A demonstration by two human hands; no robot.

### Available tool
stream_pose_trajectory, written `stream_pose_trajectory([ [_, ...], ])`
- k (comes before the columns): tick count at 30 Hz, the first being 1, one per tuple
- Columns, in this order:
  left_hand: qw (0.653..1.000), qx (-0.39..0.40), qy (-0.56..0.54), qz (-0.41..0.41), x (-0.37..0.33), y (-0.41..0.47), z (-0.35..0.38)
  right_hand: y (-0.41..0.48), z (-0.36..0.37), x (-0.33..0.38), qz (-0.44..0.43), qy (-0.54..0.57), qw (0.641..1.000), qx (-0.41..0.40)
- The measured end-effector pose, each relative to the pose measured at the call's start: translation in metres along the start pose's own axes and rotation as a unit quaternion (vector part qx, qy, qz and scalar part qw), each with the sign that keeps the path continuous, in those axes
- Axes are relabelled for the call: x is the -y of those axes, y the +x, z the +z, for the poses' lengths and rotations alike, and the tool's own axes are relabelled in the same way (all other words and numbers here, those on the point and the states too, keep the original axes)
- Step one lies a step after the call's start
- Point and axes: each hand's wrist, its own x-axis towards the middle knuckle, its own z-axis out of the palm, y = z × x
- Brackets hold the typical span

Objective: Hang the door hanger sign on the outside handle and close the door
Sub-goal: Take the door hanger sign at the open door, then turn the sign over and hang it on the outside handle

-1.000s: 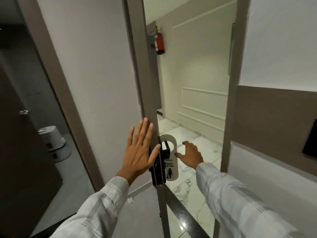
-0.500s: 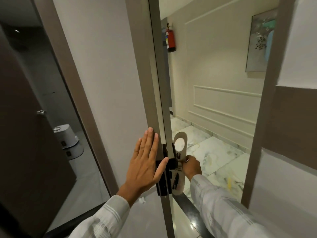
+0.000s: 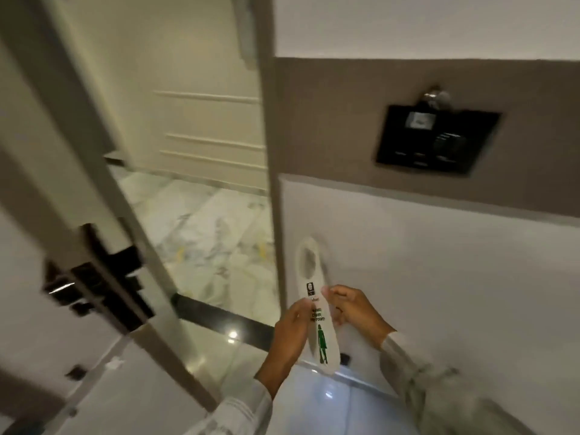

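A white door hanger sign [image 3: 317, 304] with a round hole at its top, black text and a green figure is held upright in front of the wall, low and right of centre. My left hand [image 3: 290, 335] grips its left edge and my right hand [image 3: 353, 312] pinches its right edge. The door [image 3: 81, 146] stands ajar at the left, its edge facing me. Its black handle and lock plate [image 3: 97, 277] sit well left of the sign, apart from both hands.
Through the gap lies a corridor with a marble floor [image 3: 207, 240] and a panelled wall. The door frame post [image 3: 270, 183] runs down the middle. A black switch panel [image 3: 436, 139] is mounted on the brown wall band at the right. A dark threshold strip crosses the floor.
The sign has come off the handle area and moved right, in front of the wall. My left hand left the door face and now holds the sign too. The view swung right and down.
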Motion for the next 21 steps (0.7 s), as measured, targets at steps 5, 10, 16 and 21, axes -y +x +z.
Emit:
stream_pose_trajectory([
  [5,0.992,0.125,0.028,0.003,-0.015,-0.001,0.125,-0.083,-0.111,-0.057,0.057,0.05,0.984,-0.159],
  [10,0.964,0.26,0.058,0.014,-0.036,-0.014,0.245,-0.187,-0.209,-0.12,0.084,0.029,0.94,-0.331],
  [16,0.917,0.371,0.128,0.065,-0.05,-0.061,0.411,-0.304,-0.312,-0.192,0.11,0.188,0.876,-0.431],
  [21,0.865,0.439,0.216,0.113,-0.04,-0.114,0.515,-0.393,-0.379,-0.227,0.142,0.212,0.769,-0.586],
])
